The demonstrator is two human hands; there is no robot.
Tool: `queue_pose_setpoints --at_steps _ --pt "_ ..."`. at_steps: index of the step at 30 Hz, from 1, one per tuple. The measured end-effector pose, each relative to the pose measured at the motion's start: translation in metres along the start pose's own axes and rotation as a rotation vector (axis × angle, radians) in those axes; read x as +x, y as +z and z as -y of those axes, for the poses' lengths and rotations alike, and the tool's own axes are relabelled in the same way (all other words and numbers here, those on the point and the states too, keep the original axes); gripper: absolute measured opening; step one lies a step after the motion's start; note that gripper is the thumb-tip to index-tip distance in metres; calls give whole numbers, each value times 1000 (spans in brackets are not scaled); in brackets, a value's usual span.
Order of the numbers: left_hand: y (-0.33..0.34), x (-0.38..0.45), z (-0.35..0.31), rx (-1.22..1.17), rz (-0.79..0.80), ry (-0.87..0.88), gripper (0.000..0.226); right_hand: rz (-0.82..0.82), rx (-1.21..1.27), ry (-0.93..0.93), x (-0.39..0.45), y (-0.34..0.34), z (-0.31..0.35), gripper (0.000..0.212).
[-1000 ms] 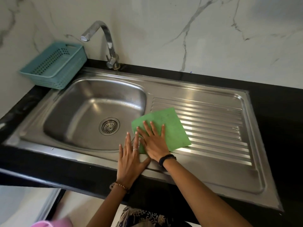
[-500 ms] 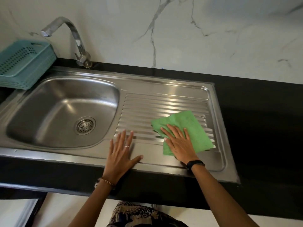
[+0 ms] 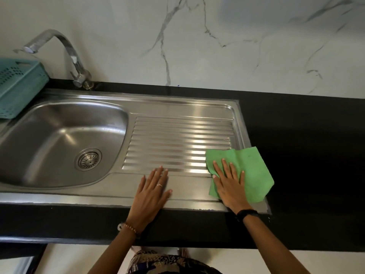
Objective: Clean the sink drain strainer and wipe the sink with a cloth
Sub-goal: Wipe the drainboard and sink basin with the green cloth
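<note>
Green cloth (image 3: pixel 248 171) now sits at the far right end of the drainboard (image 3: pixel 177 143), its right half hanging over the sink rim onto the black counter (image 3: pixel 306 155). A second ago it was at the basin edge, so we've swept the whole board left to right. Head view only:

- Right hand (image 3: pixel 230 186): flat, fingers spread, pressing the cloth down; not gripping it.
- Left hand (image 3: pixel 153 189): flat and open on the front rim, holding nothing. It has trailed right too, likely just bracing.
- Strainer (image 3: pixel 88 159): seated in the basin (image 3: pixel 59 143) drain, well away from both hands.

Judgement: the near strip of the board is done; the back ribs and basin probably still need a pass. Can't tell whether the strainer is clean.
</note>
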State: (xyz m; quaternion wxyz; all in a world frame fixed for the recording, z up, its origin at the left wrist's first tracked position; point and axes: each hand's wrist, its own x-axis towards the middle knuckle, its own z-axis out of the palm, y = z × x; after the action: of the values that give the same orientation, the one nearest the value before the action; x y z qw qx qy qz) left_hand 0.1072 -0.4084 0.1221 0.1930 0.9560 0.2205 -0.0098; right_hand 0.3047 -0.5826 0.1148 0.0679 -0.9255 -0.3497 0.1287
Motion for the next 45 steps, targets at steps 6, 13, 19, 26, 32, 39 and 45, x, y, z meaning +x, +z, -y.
queue_pose_setpoints --at_steps 6,13,19,26,32,39,45 --pt "-20 -15 36 42 -182 -271 89 56 55 -278 28 19 107 49" --pt "-31 -35 61 -156 -305 -501 58 79 -64 -513 61 31 208 50" --pt "-34 -37 61 -254 -348 -421 68 101 -168 -697 55 40 220 51" --pt "-20 -9 27 -151 -230 -236 58 101 -89 -617 29 33 154 51" --pt "10 19 -34 -65 -88 44 56 64 -52 -338 13 13 52 50" --pt "14 16 -33 -22 -54 75 57 21 -88 -84 -7 -11 -30 51" --pt "6 2 -10 -28 -47 82 59 79 -49 -126 -38 -12 -26 49"
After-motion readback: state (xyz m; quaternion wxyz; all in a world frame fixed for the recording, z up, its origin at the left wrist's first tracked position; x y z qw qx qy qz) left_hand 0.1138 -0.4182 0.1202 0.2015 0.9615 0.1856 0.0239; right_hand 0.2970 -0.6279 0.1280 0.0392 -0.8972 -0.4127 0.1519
